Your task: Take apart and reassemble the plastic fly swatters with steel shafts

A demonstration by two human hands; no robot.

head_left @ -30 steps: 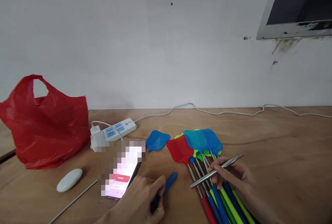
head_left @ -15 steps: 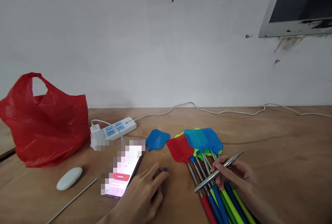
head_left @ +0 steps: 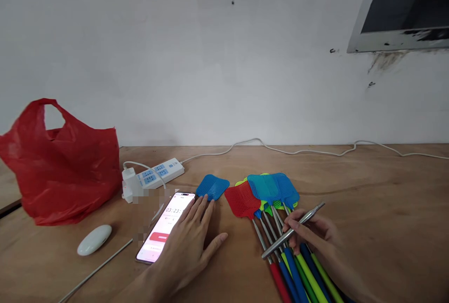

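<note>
My left hand (head_left: 191, 242) lies flat on the wooden table (head_left: 368, 209), fingers stretched toward a loose blue swatter head (head_left: 212, 186), fingertips just short of it and beside a lit phone (head_left: 164, 228). My right hand (head_left: 312, 235) pinches a bare metal rod (head_left: 293, 231) held slantwise above a bunch of fly swatters (head_left: 270, 200) with red, blue and green heads and coloured handles. The blue handle seen earlier is hidden under my left hand or out of sight.
A red plastic bag (head_left: 63, 162) stands at the left. A white power strip (head_left: 154, 176) with a plugged charger sits behind the phone, its cable (head_left: 298, 149) running along the wall. A white oval object (head_left: 94, 240) and a thin rod (head_left: 98, 270) lie at front left.
My left hand let go of the blue handle, opened and slid forward toward the loose blue head. My right hand kept the metal rod, shifting only slightly.
</note>
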